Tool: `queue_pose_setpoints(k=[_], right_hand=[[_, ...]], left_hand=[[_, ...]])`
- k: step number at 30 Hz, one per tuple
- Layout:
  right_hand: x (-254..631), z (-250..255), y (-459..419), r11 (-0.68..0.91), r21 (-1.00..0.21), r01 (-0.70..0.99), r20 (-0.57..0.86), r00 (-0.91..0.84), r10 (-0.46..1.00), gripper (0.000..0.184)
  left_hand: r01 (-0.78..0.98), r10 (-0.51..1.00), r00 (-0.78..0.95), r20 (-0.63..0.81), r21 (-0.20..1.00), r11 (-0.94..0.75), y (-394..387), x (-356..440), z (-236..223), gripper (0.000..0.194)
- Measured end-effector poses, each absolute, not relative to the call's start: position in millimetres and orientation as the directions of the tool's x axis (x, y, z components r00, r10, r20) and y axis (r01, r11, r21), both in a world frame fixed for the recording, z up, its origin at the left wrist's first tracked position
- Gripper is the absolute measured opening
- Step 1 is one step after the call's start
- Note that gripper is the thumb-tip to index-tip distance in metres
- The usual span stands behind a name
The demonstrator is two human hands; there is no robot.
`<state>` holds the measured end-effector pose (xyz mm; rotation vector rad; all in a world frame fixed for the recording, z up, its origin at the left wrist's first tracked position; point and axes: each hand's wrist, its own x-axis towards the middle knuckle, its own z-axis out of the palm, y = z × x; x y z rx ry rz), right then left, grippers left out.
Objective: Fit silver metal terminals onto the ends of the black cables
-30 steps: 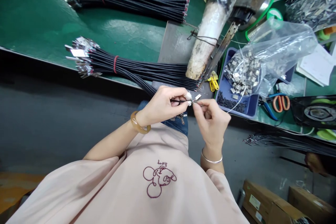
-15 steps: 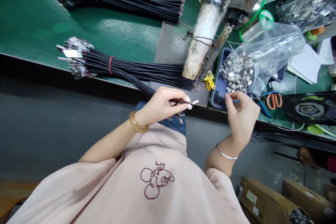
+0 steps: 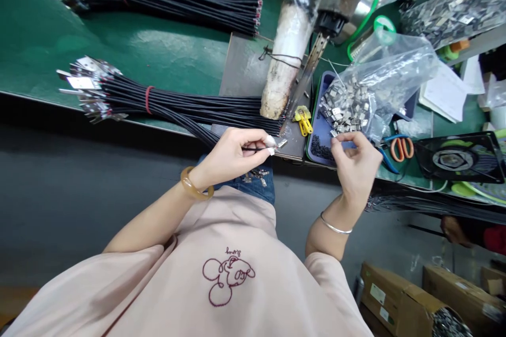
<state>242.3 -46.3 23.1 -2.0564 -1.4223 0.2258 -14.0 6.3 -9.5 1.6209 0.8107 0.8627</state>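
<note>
My left hand pinches a black cable between thumb and fingertips. A silvery metal terminal sticks out past the fingertips at the cable's end. Over the blue tray, my right hand is closed in a pinch, with a small metal clip at its fingertips. Loose metal clips fill much of that tray, and small black pieces lie in its near corner. More cable ends with metal terminals rest on my lap, below the left hand.
A banded bundle of black cables lies along the bench edge, another behind it. A wrapped white tube and a soldering iron slope down near my left hand. Yellow cutters, orange-handled pliers and a fan flank the tray.
The whole view has shifted, with bench items moving left in the picture. The terminal in my left hand is turned slightly differently. A metal clip now shows at my right fingertips.
</note>
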Motion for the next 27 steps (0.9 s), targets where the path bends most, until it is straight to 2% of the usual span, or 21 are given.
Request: queue_pose_setpoints(k=[2,4,6,8,10,18,27], right_hand=[[227.4,26.2,-54.8,-0.132,-0.701,0.700,0.319,0.474,0.821,0.013],[209.4,27.6,-62.5,-0.008,-0.803,0.596,0.355,0.488,0.798,0.011],[191.5,24.9,-67.6,0.053,-0.868,0.494,0.300,0.436,0.848,0.009],[176.0,18.3,-68.9,0.044,-0.901,0.431,0.214,0.354,0.911,0.005],[164.4,9.8,-67.3,0.019,-0.905,0.424,0.166,0.311,0.936,0.003],[152.3,-2.0,-62.5,-0.037,-0.872,0.488,0.126,0.298,0.946,0.011],[151.2,1.3,-62.2,-0.046,-0.836,0.547,0.130,0.278,0.952,0.012]], left_hand=[[0.051,0.867,0.486,0.111,0.987,-0.155,6.0,-13.6,-10.2,0.006],[0.039,0.879,0.466,0.101,0.990,-0.134,5.8,-12.5,-10.3,0.003],[0.043,0.890,0.447,0.095,0.991,-0.127,5.5,-11.0,-10.2,0.005],[0.050,0.895,0.438,0.086,0.992,-0.120,5.0,-9.7,-10.5,0.006],[0.046,0.894,0.441,0.081,0.993,-0.112,4.3,-9.1,-11.3,0.005],[0.036,0.891,0.445,0.086,0.993,-0.114,4.1,-9.4,-12.9,0.005],[0.057,0.867,0.490,0.091,0.989,-0.136,3.6,-11.1,-10.1,0.006]])
